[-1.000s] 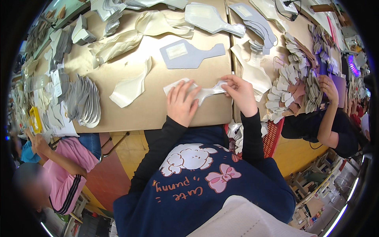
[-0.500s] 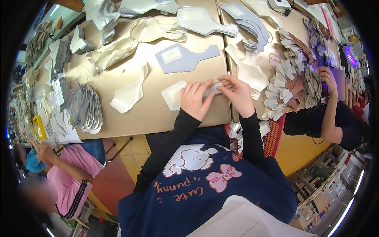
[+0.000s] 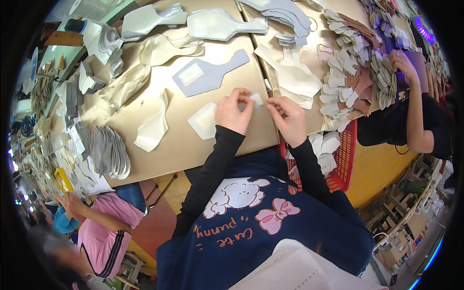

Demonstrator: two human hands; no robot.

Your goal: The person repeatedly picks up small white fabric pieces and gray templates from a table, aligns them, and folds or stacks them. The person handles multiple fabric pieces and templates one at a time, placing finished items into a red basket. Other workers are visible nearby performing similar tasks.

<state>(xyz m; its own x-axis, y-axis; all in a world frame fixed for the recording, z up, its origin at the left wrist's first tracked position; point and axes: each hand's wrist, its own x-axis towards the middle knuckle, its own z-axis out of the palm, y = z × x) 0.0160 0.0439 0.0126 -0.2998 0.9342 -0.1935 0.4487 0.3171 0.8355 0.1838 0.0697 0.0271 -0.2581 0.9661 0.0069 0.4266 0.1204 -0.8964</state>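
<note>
A pale grey cut-out piece with a cream patch on its wide end lies on the table. My left hand covers its middle, fingers curled and thumb closed near the narrow end. Just right of that narrow tip is my right hand, thumb and forefinger pinched together; whatever sits between them is too small to make out. Beyond my hands, a flat grey bottle-shaped piece bears a similar cream patch. A cream curved piece rests to the left.
Stacks of grey pieces stand at the left, and white ones at the back. Bundles of small pieces lie on the right. A red basket is below the table edge. Co-workers sit on both sides.
My hands have drawn slightly apart, the right one leaving the piece's narrow end. The left fingers have curled in more. The whole view has shifted and turned a little.
</note>
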